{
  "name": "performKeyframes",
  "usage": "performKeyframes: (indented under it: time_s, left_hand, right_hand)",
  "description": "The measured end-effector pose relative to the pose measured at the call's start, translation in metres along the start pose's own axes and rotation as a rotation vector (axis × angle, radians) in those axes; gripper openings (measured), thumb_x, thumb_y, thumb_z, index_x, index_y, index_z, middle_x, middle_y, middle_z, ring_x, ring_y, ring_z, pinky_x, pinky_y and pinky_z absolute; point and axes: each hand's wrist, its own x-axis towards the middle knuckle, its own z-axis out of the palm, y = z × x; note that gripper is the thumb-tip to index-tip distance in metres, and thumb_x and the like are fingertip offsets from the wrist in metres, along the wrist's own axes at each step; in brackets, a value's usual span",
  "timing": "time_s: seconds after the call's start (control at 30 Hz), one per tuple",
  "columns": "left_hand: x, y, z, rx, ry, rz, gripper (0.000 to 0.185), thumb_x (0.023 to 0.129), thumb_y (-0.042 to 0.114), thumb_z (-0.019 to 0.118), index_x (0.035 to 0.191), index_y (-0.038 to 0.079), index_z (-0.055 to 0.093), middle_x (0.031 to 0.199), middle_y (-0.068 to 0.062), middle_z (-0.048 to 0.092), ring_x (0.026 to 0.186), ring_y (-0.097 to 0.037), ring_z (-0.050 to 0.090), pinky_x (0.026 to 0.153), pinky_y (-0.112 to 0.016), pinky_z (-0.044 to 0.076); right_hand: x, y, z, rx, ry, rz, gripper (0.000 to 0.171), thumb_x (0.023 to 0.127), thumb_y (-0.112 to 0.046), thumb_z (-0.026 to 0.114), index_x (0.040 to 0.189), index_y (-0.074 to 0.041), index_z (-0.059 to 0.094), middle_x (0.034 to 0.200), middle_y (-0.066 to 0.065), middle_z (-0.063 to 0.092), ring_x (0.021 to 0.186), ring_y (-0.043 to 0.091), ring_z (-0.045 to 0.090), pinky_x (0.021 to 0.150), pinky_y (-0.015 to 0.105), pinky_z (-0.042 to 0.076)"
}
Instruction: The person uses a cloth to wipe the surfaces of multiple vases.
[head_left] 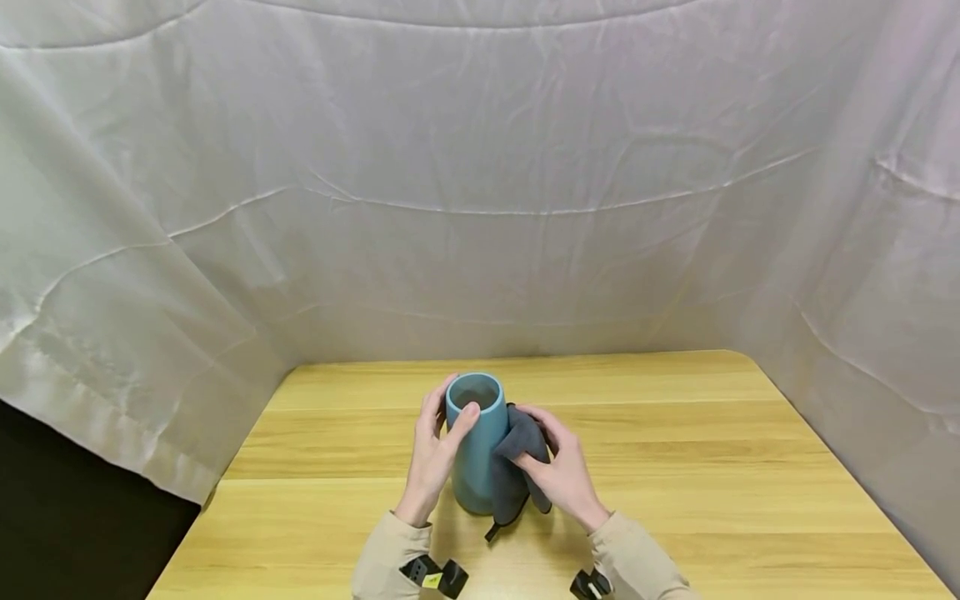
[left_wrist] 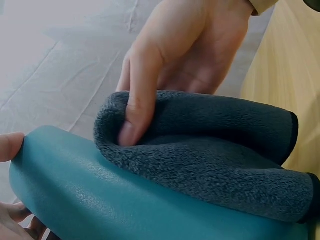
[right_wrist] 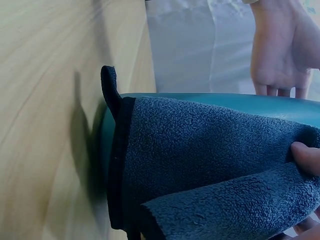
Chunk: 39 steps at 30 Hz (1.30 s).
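A tall blue-teal vase [head_left: 471, 475] with a round open mouth stands upright on the wooden table. My left hand [head_left: 435, 454] grips its upper left side, thumb at the near rim and fingers behind. On the vase's right side, my right hand [head_left: 562, 475] pinches a dark grey cleaning cloth [head_left: 510, 492] and holds it against the wall. In the left wrist view, the right thumb presses into a fold of the fuzzy cloth [left_wrist: 200, 160]. The cloth hangs down with a black edging and a small hanging loop [right_wrist: 109, 82] near the vase's base.
The light wooden table [head_left: 712, 475] extends around the vase. A pale fabric curtain [head_left: 480, 275] encloses the back and both sides. Black wrist cameras [head_left: 452, 578] are strapped over beige sleeves [head_left: 390, 550]. A dark area lies beyond the table at lower left.
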Motion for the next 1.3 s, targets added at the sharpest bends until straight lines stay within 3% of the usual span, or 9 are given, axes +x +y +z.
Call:
performKeyframes:
  time_s: [0.9,1.3]
  left_hand:
    - [-0.0022,-0.0013,0.0018,-0.022,0.007,-0.011,0.055,0.095,0.02,0.067,0.147,0.017,0.05,0.137,-0.013,0.05,0.133,-0.029,0.05,0.115,-0.051,0.034]
    - [-0.0015,-0.0032,0.0016,-0.009,0.012,0.019,0.053,0.095,0.019,0.067,0.146,0.012,0.051,0.137,-0.016,0.051,0.132,-0.03,0.051,0.117,-0.054,0.032]
  right_hand:
    - [-0.0083,0.0023,0.0036,-0.013,-0.002,0.066,0.052,0.084,-0.005,0.079,0.133,-0.012,0.063,0.128,0.014,0.068,0.108,0.015,0.067,0.096,0.03,0.054]
    - [-0.0041,0.0013,0.0025,-0.03,-0.004,0.082,0.055,0.081,-0.004,0.081,0.132,-0.013,0.063,0.123,0.012,0.071,0.101,0.005,0.065,0.093,0.026,0.053]
